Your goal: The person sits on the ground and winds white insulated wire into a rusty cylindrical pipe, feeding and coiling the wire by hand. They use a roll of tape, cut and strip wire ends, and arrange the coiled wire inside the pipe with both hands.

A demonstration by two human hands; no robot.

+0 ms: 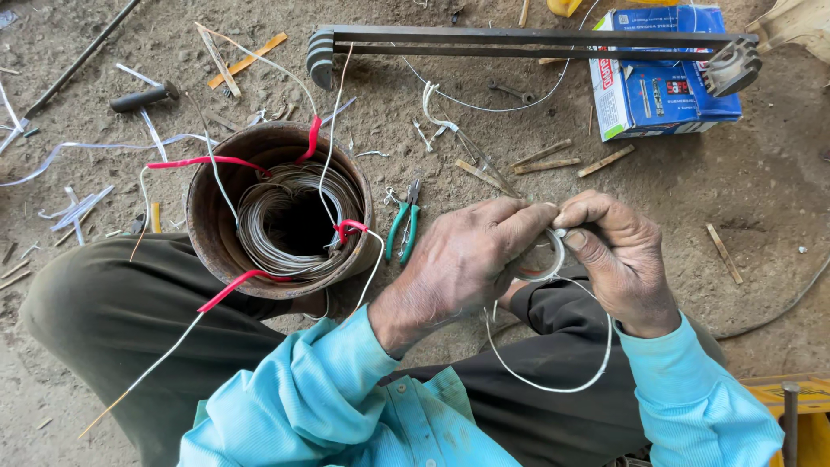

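My left hand (pixel 462 259) and my right hand (pixel 618 255) meet above my knees, both pinching a thin white wire (pixel 553 385) that is wound into a small loop (pixel 543 259) between the fingers. A long slack of the wire hangs down in a curve under the hands. To the left, a rusty round motor housing (pixel 203 216) rests by my left leg, with coiled winding wire (pixel 298 220) and red sleeves (pixel 212 162) sticking out. Green-handled pliers (pixel 403 227) lie on the ground just left of my left hand.
A dark metal frame (pixel 519 39) lies across the top, over a blue and white box (pixel 661 82). Wood splints (pixel 545 160), wire scraps and white strips (pixel 82 207) litter the dirt floor. A black-handled tool (pixel 143 97) lies at upper left; a yellow object (pixel 800 415) at lower right.
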